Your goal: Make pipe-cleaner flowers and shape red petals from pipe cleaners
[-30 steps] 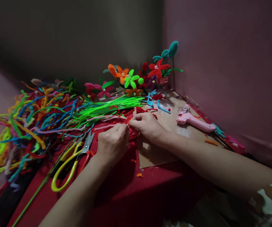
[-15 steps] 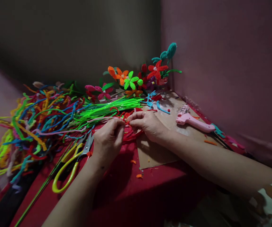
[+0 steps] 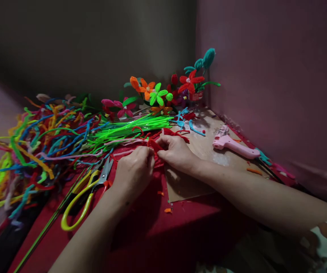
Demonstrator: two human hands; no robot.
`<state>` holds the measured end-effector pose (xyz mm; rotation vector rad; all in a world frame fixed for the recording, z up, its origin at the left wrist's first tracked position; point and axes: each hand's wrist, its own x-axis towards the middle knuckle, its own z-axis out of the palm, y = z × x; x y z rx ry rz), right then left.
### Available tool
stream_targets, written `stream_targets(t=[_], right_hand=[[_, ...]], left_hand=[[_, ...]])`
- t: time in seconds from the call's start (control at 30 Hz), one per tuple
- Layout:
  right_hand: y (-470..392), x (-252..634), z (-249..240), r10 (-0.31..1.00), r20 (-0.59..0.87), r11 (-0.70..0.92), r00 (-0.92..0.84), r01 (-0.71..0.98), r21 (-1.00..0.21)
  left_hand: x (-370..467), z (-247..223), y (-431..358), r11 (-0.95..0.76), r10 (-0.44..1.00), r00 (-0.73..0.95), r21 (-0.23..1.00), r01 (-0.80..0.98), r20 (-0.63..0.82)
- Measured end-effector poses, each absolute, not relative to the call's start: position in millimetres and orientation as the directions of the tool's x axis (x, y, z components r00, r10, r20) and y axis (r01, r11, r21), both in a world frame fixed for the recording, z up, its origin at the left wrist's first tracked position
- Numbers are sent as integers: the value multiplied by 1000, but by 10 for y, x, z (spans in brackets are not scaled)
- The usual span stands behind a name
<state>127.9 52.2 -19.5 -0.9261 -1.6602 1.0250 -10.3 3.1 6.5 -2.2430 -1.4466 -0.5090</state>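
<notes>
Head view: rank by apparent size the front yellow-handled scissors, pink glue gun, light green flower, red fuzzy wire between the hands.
1. Scissors
2. Glue gun
3. Green flower
Red wire: partly hidden, unranked.

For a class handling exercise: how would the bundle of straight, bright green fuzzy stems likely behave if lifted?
The bright green fuzzy bundle would probably feel light, since its stems are thin. It should be fairly stiff, as most lie straight. Its ends at picture left may splay, since they fan apart.
</notes>
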Motion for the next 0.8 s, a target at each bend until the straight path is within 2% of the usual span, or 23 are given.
stream_targets(t=[0.17,0.27,0.37,0.43,0.47,0.53,0.6,0.63,0.7,0.8], right_hand=[[478,1293,-156,891,354,414,-285,186,-891],[475,1304,-139,898,318,377,-303,160,-912],[498,1319,-134,906,259,304,-334,88,-949],[511,1328,-127,911,237,263,-337,35,-964],[514,1332,-121,915,226,240,-335,0,-971],[511,1338,-103,922,198,179,-333,-87,-980],[501,1342,-80,929,174,125,-326,-165,-978],[496,1345,-68,933,170,114,-316,-188,-976],[489,1349,-51,942,176,120,-286,-203,-972],[490,1351,-47,946,192,144,-262,-191,-971]], left_hand=[[-23,59,1,-280,793,373,-256,925,482],[4,38,-9,-258,779,387,-310,915,493],[-13,32,-9,-305,757,409,-278,911,509],[-30,61,-10,-396,743,399,-127,909,537],[-36,87,-11,-437,748,362,2,899,556],[-42,148,-7,-453,806,198,365,813,558],[-52,202,15,-346,898,-15,728,592,439],[-63,220,34,-265,935,-98,858,440,340],[-103,237,85,-75,985,-141,987,141,95],[-177,232,152,207,978,30,973,-104,-205]])
